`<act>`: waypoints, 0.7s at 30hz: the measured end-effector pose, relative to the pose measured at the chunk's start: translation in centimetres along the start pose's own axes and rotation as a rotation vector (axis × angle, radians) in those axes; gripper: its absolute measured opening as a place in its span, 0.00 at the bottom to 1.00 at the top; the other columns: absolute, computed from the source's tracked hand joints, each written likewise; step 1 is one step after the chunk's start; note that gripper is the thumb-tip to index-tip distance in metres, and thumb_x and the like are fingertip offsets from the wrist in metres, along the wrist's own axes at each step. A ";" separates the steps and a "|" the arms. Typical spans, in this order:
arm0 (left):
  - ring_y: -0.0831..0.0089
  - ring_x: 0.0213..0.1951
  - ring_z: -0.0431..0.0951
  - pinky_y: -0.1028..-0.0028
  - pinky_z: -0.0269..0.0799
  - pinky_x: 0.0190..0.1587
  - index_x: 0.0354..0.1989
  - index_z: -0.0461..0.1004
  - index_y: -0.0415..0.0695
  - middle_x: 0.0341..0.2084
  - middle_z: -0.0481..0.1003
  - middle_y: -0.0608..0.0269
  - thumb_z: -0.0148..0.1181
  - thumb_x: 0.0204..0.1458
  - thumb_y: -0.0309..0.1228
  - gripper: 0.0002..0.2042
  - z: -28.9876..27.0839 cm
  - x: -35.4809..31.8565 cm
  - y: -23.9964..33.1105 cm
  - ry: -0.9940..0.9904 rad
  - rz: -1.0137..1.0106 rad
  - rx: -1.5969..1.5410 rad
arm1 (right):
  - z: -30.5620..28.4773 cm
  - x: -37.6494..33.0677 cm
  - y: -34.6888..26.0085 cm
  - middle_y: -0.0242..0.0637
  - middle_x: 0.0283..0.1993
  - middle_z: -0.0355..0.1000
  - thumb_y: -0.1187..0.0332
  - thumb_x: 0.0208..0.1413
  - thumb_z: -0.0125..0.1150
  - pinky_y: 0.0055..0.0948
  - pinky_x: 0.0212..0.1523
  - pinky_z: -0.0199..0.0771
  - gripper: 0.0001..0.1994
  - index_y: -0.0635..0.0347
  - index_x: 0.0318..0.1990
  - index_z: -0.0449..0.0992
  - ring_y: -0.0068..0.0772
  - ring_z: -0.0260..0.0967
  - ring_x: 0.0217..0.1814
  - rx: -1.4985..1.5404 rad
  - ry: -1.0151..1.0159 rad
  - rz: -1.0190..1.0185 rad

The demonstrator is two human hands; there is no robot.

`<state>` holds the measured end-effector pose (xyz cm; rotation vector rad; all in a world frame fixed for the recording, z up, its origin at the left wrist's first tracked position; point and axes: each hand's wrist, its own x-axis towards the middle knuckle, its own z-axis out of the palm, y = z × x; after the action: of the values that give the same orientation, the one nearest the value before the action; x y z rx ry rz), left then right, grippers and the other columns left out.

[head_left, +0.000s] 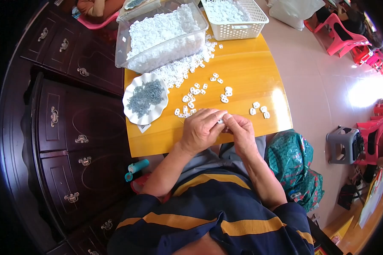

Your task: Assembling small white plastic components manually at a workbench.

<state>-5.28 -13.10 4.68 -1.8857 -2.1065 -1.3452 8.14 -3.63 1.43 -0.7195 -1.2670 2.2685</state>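
Close together over the table's near edge, my left hand (203,131) and my right hand (241,132) pinch a small white plastic piece (220,121) between their fingertips. My fingers cover most of it. Just beyond my left hand lie several loose white two-holed plastic pieces (191,105), singly and in small clusters. Another little group of white pieces (264,109) rests to the right of my hands. A white scalloped plate (129,114) at the left holds a heap of small dark grey parts (147,97).
At the table's far side stand a clear plastic bin (161,60) and a white basket (241,32), both full of white pieces. Dark wooden drawers (68,114) line the left. Right of my legs sits a green patterned bag (290,155). Beyond it are a grey stool (342,144) and pink chairs (342,36).
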 end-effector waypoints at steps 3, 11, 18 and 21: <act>0.55 0.40 0.82 0.63 0.79 0.42 0.47 0.80 0.39 0.39 0.81 0.54 0.68 0.52 0.29 0.14 0.0 -0.1 0.0 -0.003 -0.015 0.003 | -0.1 0.2 -0.7 0.31 0.28 0.76 0.62 0.70 0.58 0.26 0.35 0.71 0.15 0.65 0.36 0.82 0.20 0.70 0.32 -0.264 0.030 -0.111; 0.52 0.49 0.75 0.57 0.72 0.52 0.53 0.77 0.38 0.47 0.75 0.53 0.68 0.54 0.36 0.21 -0.6 -1.0 -2.4 -0.067 -0.151 0.300 | -2.1 0.7 -4.2 0.54 0.28 0.77 0.60 0.62 0.62 0.46 0.34 0.78 0.14 0.61 0.30 0.82 0.56 0.78 0.31 -1.313 0.161 -0.260; 0.56 0.51 0.73 0.56 0.68 0.54 0.52 0.78 0.42 0.46 0.74 0.57 0.68 0.53 0.34 0.19 -0.2 -0.8 -4.6 -0.074 -0.244 0.478 | -5.0 2.6 -4.9 0.50 0.31 0.80 0.56 0.59 0.64 0.49 0.37 0.78 0.14 0.58 0.31 0.82 0.56 0.79 0.34 -1.503 0.346 -0.259; 0.57 0.51 0.73 0.56 0.67 0.54 0.52 0.78 0.42 0.46 0.74 0.58 0.68 0.53 0.34 0.18 -0.3 -0.4 -4.9 -0.086 -0.251 0.513 | -5.4 3.0 -5.3 0.47 0.33 0.81 0.58 0.59 0.65 0.48 0.38 0.79 0.12 0.57 0.33 0.81 0.54 0.80 0.35 -1.501 0.398 -0.258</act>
<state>-9.27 -13.13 1.84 -1.5318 -2.4839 -0.6501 9.88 4.15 2.96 -1.2199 -2.4846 0.5652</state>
